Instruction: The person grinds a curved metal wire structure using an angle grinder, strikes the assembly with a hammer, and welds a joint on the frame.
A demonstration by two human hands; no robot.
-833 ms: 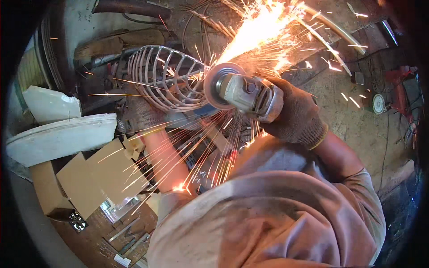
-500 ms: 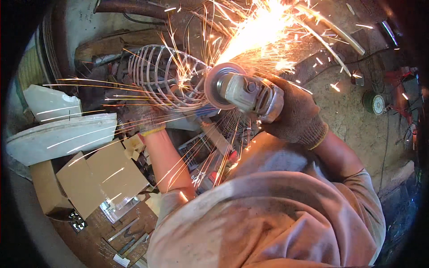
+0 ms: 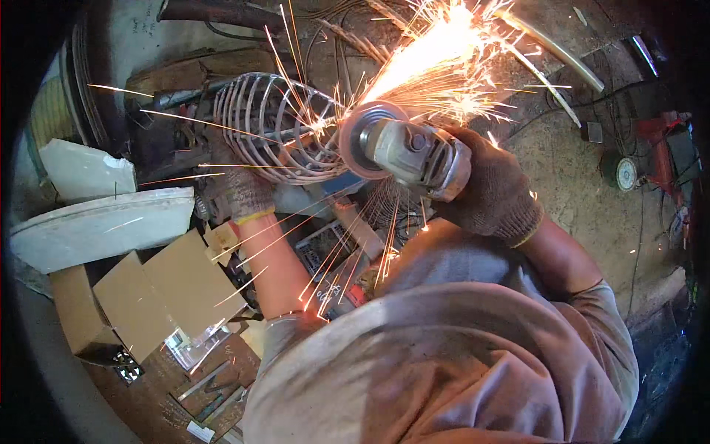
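Note:
My right hand [image 3: 497, 189], in a brown knitted glove, is closed round an angle grinder [image 3: 418, 152]. The grinder's disc [image 3: 362, 140] meets the right side of a rounded cage of curved metal bars [image 3: 255, 126]. Bright sparks [image 3: 436, 59] spray from there toward the far side, and thinner streaks fly back over my left forearm. At the cage's near left edge is my left hand [image 3: 240, 192], gloved as well. It grips the bars there, its fingers partly lost in shadow and behind the metal.
White curved panels [image 3: 103, 226] and an open cardboard box [image 3: 174, 285] stand at the left. Hand tools [image 3: 214, 396] lie at the lower left. Loose metal rods [image 3: 555, 52] are at the far right, with a round spool [image 3: 625, 173] and red equipment [image 3: 658, 133] farther right.
The spark streaks have shifted, with fewer crossing the left side. Both hands, the grinder and the cage stay almost where they were.

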